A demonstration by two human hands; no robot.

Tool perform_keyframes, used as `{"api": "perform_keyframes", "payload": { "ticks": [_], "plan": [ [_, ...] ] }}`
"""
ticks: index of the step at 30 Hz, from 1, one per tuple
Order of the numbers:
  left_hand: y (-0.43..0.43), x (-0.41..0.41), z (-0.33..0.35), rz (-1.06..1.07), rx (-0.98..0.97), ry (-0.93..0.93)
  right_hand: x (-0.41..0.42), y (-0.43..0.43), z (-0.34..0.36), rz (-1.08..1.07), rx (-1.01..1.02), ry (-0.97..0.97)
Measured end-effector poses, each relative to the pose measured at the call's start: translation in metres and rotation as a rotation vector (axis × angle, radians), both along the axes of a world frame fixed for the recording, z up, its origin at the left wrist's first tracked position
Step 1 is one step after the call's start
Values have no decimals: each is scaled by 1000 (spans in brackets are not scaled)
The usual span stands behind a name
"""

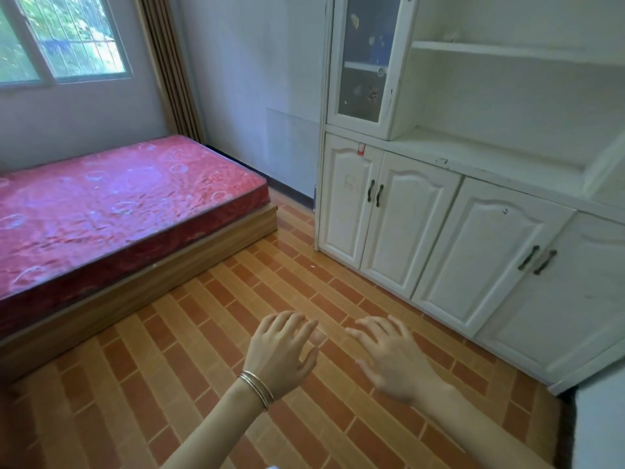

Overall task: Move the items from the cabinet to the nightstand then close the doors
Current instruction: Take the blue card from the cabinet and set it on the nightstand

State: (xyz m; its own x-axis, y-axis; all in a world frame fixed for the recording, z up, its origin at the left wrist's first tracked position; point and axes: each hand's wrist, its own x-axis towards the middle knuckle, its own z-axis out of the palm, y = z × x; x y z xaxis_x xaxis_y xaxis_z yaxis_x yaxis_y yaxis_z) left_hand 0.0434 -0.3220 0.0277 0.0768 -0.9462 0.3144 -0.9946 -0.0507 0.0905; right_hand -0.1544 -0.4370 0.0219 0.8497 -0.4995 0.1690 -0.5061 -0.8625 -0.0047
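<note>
A white cabinet [473, 157] fills the right side of the head view. Its lower doors [382, 214] are all shut, with dark handles [375, 192] on the left pair and more handles [537, 260] on the right pair. An upper glass door [363, 59] with stickers is also shut. The open shelves [507, 52] beside it hold nothing I can see. My left hand [282, 350], with bangles on the wrist, and my right hand [389, 357] hover side by side over the floor, palms down, fingers spread, holding nothing. No nightstand is in view.
A bed with a red mattress [111, 211] on a wooden base stands at the left, under a window [61, 38] with a brown curtain [169, 69]. Orange brick-pattern tile floor [189, 367] lies between the bed and the cabinet.
</note>
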Motion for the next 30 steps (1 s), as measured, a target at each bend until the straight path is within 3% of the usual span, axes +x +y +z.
{"api": "perform_keyframes", "payload": {
  "ticks": [13, 24, 30],
  "plan": [
    [-198, 152, 16, -173, -36, -85, 142, -163, 26, -163, -50, -79],
    [-329, 200, -5, -222, 9, -45, 183, -280, 5, -203, -30, -58],
    [-437, 216, 7, -250, -46, -39, 196, -401, 11, -189, -55, -98]
  ]
}}
